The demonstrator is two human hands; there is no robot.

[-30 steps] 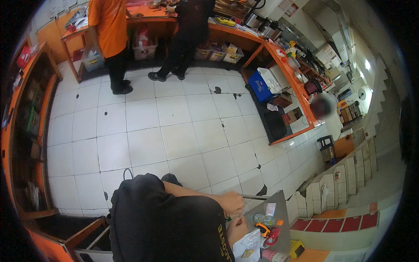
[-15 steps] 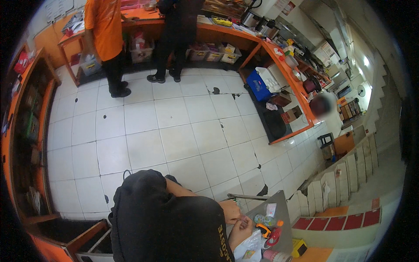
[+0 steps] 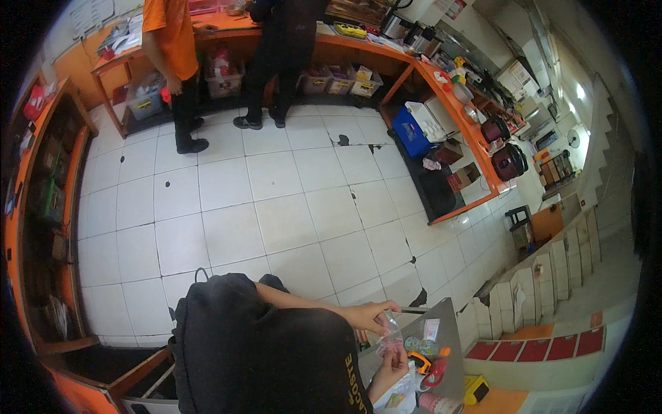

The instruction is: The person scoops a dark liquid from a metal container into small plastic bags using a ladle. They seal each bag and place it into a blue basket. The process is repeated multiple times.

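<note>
A small clear plastic bag [image 3: 392, 331] with something pinkish in its lower part is stretched between my hands, above a grey table [image 3: 449, 345]. My left hand [image 3: 374, 317] pinches its upper end. Lower down, my right hand [image 3: 393, 364] is closed on the bag's other end. Close by on the table lie a clear bottle [image 3: 419, 346] with an orange cap, an orange-and-black tool [image 3: 418, 361], a red ring-shaped item [image 3: 434, 372] and a small white packet [image 3: 431, 329]. A white plastic bag [image 3: 403, 388] lies under my right forearm, near a red-and-white cup [image 3: 441, 403].
Across the tiled floor, a person in an orange shirt [image 3: 167, 41] and a person in dark clothes [image 3: 286, 55] stand at an orange counter [image 3: 386, 55]. A blue cooler [image 3: 412, 131] sits on the counter's lower shelf. Orange shelving [image 3: 65, 179] lines the left side.
My hands have moved apart, the left one up and away, and the clear bag now shows stretched between them. The person in orange now has one arm hanging lower.
</note>
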